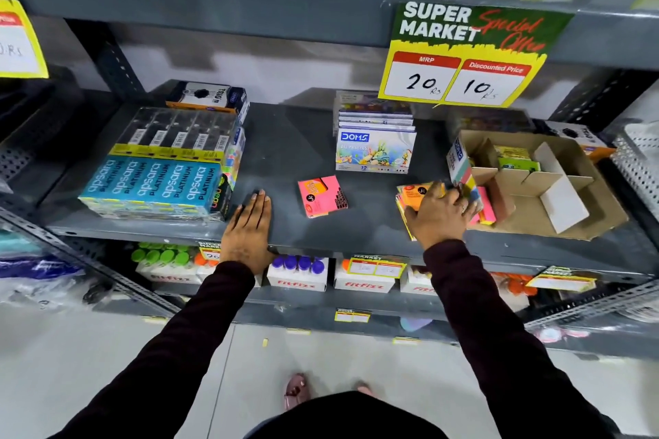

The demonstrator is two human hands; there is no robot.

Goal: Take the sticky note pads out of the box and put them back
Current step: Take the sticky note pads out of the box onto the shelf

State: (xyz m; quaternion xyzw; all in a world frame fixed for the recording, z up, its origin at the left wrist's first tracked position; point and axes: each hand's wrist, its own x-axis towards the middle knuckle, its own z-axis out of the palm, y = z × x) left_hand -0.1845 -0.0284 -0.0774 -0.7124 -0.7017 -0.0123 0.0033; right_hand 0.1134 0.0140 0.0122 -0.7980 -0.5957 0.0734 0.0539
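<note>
On the grey shelf [285, 139] both hands were down: the left hand [249, 224] lay flat and released, palm to the metal at the front edge, holding nothing; the right hand [440, 212] was spread over a small stack of sticky note pads [406, 201] just outside the cardboard box [570, 196], fingers curled over the top pad, though whether they gripped it or merely pressed on it could not be told; beside its fingertips more pads [485, 205], pink and multicoloured, leaned against the box's open near corner; deeper inside, behind the cardboard dividers, yellow and green pads [515, 159] remained; a single pink pad [322, 196] lay alone on the bare shelf between the two hands; farther out stood the oil pastel boxes [374, 150] at the back and the blue pencil cartons [153, 185] on the left. By the look of it the taking-out step was under way, with several pads out and some left in the compartments; the next move probably called for reaching past the dividers to lift the remaining pads without tipping the leaning ones.
</note>
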